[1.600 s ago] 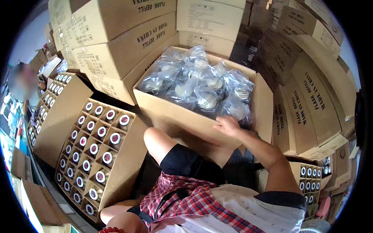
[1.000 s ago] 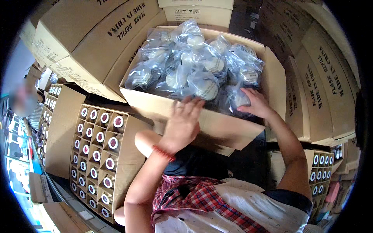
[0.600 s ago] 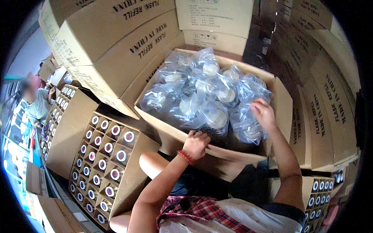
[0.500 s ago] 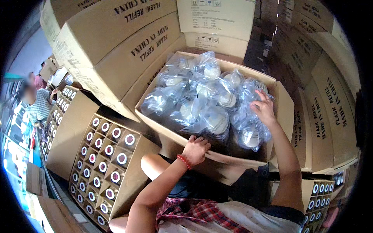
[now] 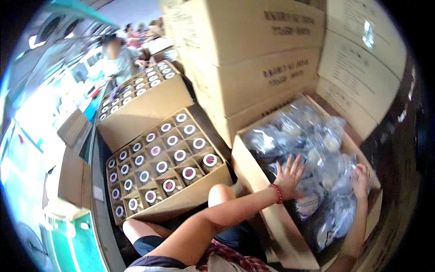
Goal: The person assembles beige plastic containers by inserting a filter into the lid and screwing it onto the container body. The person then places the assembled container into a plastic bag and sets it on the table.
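clear plastic bags (image 5: 333, 170) with round, pale things inside lie in the open carton (image 5: 251, 174) in front of you. your left hand (image 5: 290, 179), a red beaded bracelet (image 5: 276, 193) at its wrist, is over them, fingers spread apart. your right hand (image 5: 361, 181) is at the bags near the carton's right edge; whether its fingers are clamped on one, i cannot tell.

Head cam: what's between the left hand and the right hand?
In the head view, clear plastic bags with items inside lie between the left hand and the right hand, within the open carton.
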The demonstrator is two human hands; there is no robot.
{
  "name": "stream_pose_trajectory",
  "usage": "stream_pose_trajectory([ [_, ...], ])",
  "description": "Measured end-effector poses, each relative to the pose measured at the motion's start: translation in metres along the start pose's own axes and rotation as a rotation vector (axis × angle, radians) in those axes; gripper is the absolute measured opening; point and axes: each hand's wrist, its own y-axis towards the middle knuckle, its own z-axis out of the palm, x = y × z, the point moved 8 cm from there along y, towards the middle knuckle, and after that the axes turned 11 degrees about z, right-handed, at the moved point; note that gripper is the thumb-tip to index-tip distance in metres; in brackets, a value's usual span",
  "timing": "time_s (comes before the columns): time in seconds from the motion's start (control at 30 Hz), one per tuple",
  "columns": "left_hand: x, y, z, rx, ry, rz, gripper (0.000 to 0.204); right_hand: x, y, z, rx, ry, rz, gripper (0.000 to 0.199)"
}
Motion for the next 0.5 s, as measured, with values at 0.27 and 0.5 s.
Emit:
stream_pose_trajectory([
  [0.27, 0.033, 0.032, 0.037, -0.209, -0.179, 0.127, 0.025, -0.057, 0.059, 0.057, 0.103, -0.229, -0.143, 0.006],
  [0.5, 0.09, 0.007, -0.001, -0.81, -1.55, 0.349, 0.026, 0.128, 0.023, -0.042, 0.089, 0.909, -0.109, 0.018],
])
